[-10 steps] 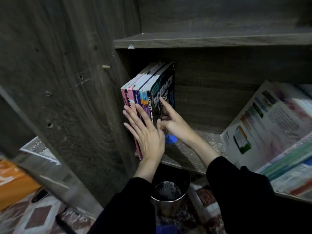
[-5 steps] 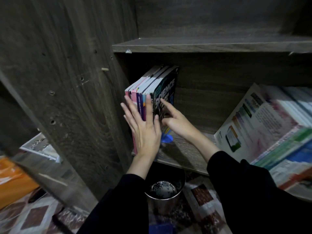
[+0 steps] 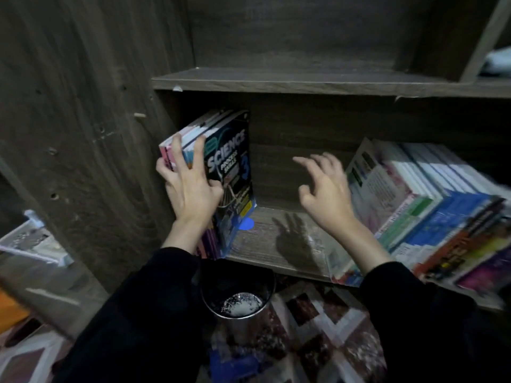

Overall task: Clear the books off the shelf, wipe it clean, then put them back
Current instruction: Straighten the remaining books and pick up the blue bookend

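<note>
A small upright stack of books [image 3: 229,167], with a dark "Science" cover facing right, stands at the left end of the wooden shelf [image 3: 265,244]. My left hand [image 3: 188,186] holds this stack, its fingers spread over the spines and its thumb against the Science cover. My right hand [image 3: 323,189] hovers open over the bare middle of the shelf, fingers spread, touching nothing. A larger row of books [image 3: 431,211] leans at the right end of the shelf. A small blue piece [image 3: 246,224] lies at the foot of the Science book.
The cabinet's wooden side wall [image 3: 91,134] rises on the left and an upper shelf board [image 3: 304,81] runs overhead. Below the shelf a round metal bin [image 3: 237,299] stands on a patterned floor [image 3: 326,341]. A white rack [image 3: 33,244] sits at the far left.
My right hand let go of the Science book and moved right, now hovering open over the shelf. My left hand shifted from flat against the spines to clasping the stack.
</note>
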Demonstrator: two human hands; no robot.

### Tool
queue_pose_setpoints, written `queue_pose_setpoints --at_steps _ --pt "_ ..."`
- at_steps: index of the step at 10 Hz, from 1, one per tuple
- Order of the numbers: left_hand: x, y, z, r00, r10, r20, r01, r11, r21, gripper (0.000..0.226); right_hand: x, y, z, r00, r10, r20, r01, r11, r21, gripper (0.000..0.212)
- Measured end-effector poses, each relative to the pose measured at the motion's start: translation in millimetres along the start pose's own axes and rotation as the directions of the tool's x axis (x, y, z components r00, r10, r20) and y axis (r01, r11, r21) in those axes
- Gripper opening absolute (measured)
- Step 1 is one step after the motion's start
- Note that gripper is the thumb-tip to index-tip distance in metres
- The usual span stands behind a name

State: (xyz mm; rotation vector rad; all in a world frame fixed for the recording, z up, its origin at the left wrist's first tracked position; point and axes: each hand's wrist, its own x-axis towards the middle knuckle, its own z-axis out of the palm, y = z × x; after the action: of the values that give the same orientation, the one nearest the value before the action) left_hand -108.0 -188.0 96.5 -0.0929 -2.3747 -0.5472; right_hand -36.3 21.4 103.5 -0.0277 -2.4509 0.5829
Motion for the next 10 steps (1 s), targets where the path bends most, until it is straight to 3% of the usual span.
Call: queue_pose_setpoints --at_steps 1,2,3,4,7,10 --pt "2.4 2.7 0.1 0.999 -0.051 0.012 0.050 0.999 0.009 0.081 -12.8 28.8 -26.7 0.977 0.010 -0.212 -0.074 0.953 -0.293 0.055" --pt "2.8 5.7 2.4 0.998 -0.066 0.008 0.066 0.998 0.007 0.081 -23.5 52.1 -51.0 0.943 0.146 -0.300 -0.262 0.881 -0.395 0.056" --pt "2.2 7.0 3.6 0.998 -0.062 0.004 0.062 0.998 0.009 0.081 -30.0 70.3 -65.8 0.874 0.376 -0.308 -0.478 0.781 -0.402 0.066" --pt "2.6 7.0 3.4 0.998 -0.066 -0.006 0.066 0.998 0.003 0.081 -35.6 77.1 -70.2 0.811 0.483 -0.330 -0.583 0.710 -0.394 0.069" --pt "0.7 8.4 2.4 0.999 -0.045 -0.023 0.045 0.999 0.004 0.080 -32.9 67.0 -66.5 0.845 0.443 -0.300 -0.535 0.693 -0.484 0.057" --pt "1.0 8.0 4.0 0.999 -0.048 -0.005 0.048 0.999 -0.009 0.079 -22.0 57.2 -68.5 0.798 0.511 -0.320 -0.602 0.700 -0.384 0.039"
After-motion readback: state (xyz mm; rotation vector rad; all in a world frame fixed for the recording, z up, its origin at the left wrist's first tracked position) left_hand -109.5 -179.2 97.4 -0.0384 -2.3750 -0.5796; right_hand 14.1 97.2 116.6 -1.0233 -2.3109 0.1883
